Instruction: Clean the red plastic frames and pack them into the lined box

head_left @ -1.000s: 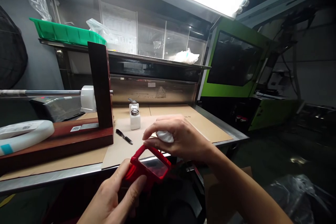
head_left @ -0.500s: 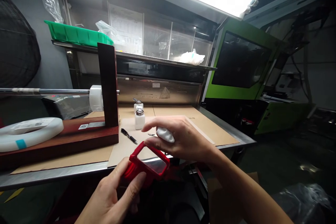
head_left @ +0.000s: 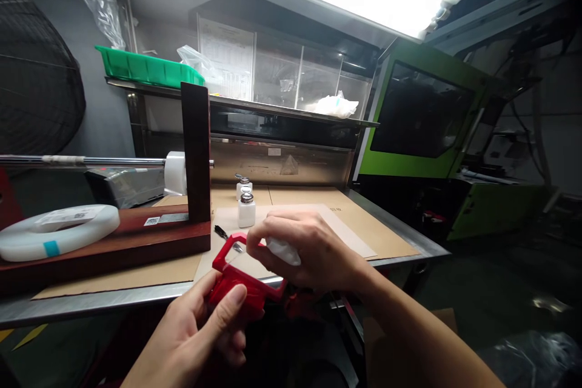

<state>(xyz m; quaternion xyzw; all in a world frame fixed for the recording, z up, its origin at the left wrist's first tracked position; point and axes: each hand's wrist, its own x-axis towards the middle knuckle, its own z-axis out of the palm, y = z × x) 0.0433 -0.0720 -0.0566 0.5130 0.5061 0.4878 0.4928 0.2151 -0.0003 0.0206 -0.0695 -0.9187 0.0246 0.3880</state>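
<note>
The left hand [head_left: 193,324], at the lower centre-left of the frame, gripped a glossy red plastic part with a rectangular, open-looking frame [head_left: 257,298]. The thumb pressed on the near face; the fingers wrapped the left side and underside. The part was located at the lower centre, tilted, in front of the table edge. The right hand [head_left: 316,248], just right of centre, was curled around a small, crumpled white wad [head_left: 284,250]. Its fingers overlapped the upper right portion of the red part; contact between them could not be confirmed.

Beyond the hands, a black pen [head_left: 220,231] lay at centre-left, partly visible through the opening of the red part. Behind it stood two square white bottles with metal caps, one front [head_left: 247,214] and one rear [head_left: 244,188]. A pale flat sheet [head_left: 352,239] lay on brown cardboard [head_left: 382,230], which covered the metal-edged table [head_left: 434,250].

At the left of the frame, a dark reddish wooden stand [head_left: 196,163] supported a horizontal metal rod [head_left: 122,162] bearing a white roll [head_left: 175,173]. A translucent white ring-shaped roll [head_left: 20,245] rested on the stand's base. A green plastic tray [head_left: 150,68] occupied the shelf at upper left; a green-and-black machine [head_left: 400,160] stood at upper right.
</note>
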